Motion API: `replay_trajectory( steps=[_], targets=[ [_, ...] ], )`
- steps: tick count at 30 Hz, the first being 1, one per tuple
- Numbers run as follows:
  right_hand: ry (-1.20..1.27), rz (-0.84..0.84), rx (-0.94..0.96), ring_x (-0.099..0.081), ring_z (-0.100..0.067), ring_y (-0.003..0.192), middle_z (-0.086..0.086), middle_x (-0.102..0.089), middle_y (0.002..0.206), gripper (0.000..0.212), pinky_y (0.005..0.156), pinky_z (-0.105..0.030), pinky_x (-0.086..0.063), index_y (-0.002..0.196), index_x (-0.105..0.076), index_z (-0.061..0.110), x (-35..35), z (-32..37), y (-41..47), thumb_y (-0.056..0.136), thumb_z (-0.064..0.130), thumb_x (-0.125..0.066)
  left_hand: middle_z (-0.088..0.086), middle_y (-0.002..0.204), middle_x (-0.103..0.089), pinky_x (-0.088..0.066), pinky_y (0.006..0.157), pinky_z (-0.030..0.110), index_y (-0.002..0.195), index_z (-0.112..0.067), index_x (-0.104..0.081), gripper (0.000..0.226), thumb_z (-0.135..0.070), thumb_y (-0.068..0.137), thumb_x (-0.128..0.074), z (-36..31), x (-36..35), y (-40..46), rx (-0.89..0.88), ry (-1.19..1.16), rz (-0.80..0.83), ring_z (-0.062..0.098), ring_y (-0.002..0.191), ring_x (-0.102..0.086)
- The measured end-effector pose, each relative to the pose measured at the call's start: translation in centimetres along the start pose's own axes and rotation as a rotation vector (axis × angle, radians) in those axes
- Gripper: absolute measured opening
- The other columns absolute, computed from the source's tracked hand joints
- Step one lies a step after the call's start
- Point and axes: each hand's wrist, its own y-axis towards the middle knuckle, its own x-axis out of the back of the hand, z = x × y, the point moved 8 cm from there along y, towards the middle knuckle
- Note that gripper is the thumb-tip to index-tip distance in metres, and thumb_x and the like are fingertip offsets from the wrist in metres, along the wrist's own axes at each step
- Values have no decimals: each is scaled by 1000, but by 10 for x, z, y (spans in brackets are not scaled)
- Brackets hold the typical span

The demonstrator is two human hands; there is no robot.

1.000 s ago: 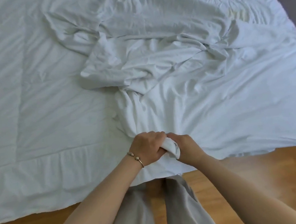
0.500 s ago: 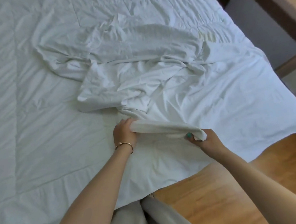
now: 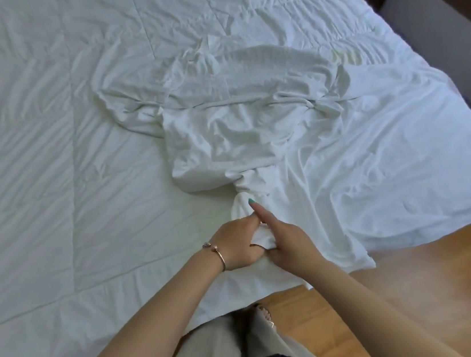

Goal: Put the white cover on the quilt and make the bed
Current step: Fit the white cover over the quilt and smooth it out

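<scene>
Cover (image 3: 251, 122) — thin, limp white cloth — lies bunched on the quilt (image 3: 44, 143) just beyond the fingertips. Left hand (image 3: 237, 245) and right hand (image 3: 288, 246) both clutch its gathered edge between them; it will likely slide easily — best held at corners.

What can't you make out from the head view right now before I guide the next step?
- Which part of the white cover is bunched between the left hand and right hand: the hands hide it.
- The cover's opening: lost in its folds.
- The quilt: top and left edges cut off by the frame.
- The floor at right: motion-blurred.
</scene>
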Motion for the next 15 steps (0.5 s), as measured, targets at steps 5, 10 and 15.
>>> replay_trajectory(
  steps=[5,10,15],
  targets=[
    [258,-103,-206,-66,-7,98,18,-70,109,56,84,-38,-54,126,-48,64,24,-9,15,82,33,-61,2,90,-61,-44,77,22,96,-21,-61,28,-26,74,-45,75,28,-1,305,-854,-295,18,92,-58],
    [484,-159,-284,-65,-6,106,14,-71,114,39,87,-24,-52,124,-66,36,36,13,22,87,24,-63,11,130,-53,-47,88,36,138,-13,-42,44,-34,99,-48,102,-7,50,517,-884,29,29,116,-55],
    [49,-112,-501,-63,-8,83,9,-64,85,42,74,-30,-50,115,-50,72,21,2,9,76,58,-50,7,128,-57,-44,88,22,135,-6,-46,63,-14,80,-77,97,24,78,422,-992,-107,20,109,-57]
  ],
)
